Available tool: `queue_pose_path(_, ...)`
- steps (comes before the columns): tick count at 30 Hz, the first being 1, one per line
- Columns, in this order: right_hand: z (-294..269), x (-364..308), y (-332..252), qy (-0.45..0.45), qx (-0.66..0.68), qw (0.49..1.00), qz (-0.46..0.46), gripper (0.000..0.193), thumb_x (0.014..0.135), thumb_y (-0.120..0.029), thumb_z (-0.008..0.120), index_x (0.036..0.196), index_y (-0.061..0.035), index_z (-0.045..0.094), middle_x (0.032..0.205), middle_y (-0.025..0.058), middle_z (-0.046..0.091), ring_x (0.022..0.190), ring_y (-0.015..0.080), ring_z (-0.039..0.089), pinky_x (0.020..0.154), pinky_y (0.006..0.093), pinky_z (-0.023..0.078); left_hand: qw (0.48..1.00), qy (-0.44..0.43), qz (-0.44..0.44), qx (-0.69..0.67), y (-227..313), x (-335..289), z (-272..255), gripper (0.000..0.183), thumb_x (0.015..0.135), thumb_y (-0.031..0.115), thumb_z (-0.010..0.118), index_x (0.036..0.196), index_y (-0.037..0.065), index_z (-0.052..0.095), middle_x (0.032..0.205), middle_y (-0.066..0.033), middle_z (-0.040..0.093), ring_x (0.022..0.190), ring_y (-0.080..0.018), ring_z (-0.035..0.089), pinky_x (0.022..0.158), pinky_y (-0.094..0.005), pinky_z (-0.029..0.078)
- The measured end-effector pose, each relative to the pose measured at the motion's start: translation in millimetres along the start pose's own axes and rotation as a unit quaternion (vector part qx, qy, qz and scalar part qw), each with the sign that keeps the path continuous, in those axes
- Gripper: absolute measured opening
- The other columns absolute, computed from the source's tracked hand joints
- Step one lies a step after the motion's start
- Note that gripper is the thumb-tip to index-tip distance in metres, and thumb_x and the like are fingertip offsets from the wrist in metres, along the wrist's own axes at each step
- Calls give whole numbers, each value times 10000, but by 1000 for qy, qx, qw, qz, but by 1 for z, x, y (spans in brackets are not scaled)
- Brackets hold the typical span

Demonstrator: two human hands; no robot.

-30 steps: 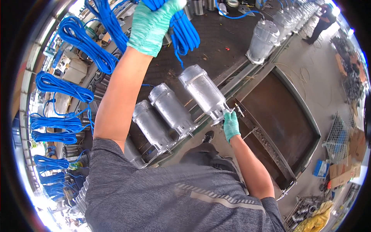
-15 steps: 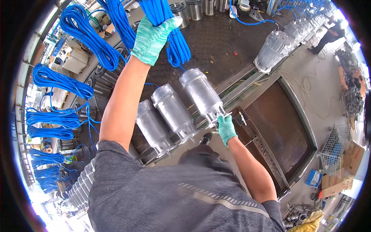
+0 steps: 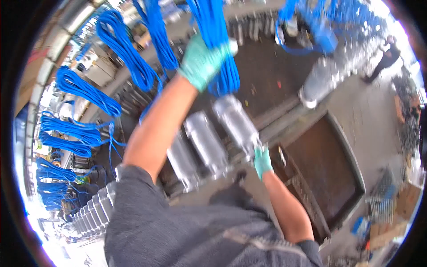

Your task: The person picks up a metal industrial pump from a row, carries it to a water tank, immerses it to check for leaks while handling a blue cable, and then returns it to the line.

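Observation:
My left hand (image 3: 204, 62), in a green knit glove, is closed around a hanging coil of blue cable (image 3: 213, 26). The coil's lower loop reaches the top end of a silver metal cylinder (image 3: 235, 122) with small legs at its near end. Around one of those legs my right hand (image 3: 263, 161), gloved the same way, has its fingers closed. Two more such cylinders, a middle one (image 3: 207, 141) and a left one (image 3: 181, 162) partly behind my left forearm, stand beside it in a row. Motion blurs the hands and the cable.
Several blue cable coils (image 3: 86, 91) hang along the left. More silver cylinders (image 3: 319, 80) line the bench edge at the right, and others (image 3: 93, 213) the lower left. A brown-topped metal cart (image 3: 327, 164) stands right of my right hand. A person (image 3: 383, 58) is at the far right.
The whole view has shifted, so the scene sits lower and further right, with more blur. My left hand and its coil have moved slightly right. Both hands keep their grip.

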State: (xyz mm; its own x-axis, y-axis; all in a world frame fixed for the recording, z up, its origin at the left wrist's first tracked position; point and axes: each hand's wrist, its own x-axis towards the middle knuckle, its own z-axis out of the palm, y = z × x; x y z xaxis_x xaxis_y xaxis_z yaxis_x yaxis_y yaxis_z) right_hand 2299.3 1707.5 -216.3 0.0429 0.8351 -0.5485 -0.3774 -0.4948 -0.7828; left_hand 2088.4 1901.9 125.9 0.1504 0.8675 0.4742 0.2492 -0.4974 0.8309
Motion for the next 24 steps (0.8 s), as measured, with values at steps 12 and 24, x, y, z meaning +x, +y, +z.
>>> queue_pose_path(12, -27, 17, 2, 7, -151, 988, 34, 512, 1032, -605, 498, 1333, -191, 484, 993, 63, 612, 747, 188, 620, 646, 385, 589, 993, 48, -96, 56, -58, 9, -22, 462, 831, 173, 812, 1242, 61, 635, 1045, -83, 730, 908, -178, 677, 855, -354, 543)
queue_pose_path(24, -31, 23, -5, -37, -165, 984, 55, 417, 1060, -507, 512, 1320, -183, 552, 984, 22, 611, 688, 202, 618, 682, 444, 613, 985, 164, 6, -48, -33, 117, -57, 143, 875, 87, 762, 961, 92, 648, 811, 9, 657, 704, -99, 598, 647, -296, 494)
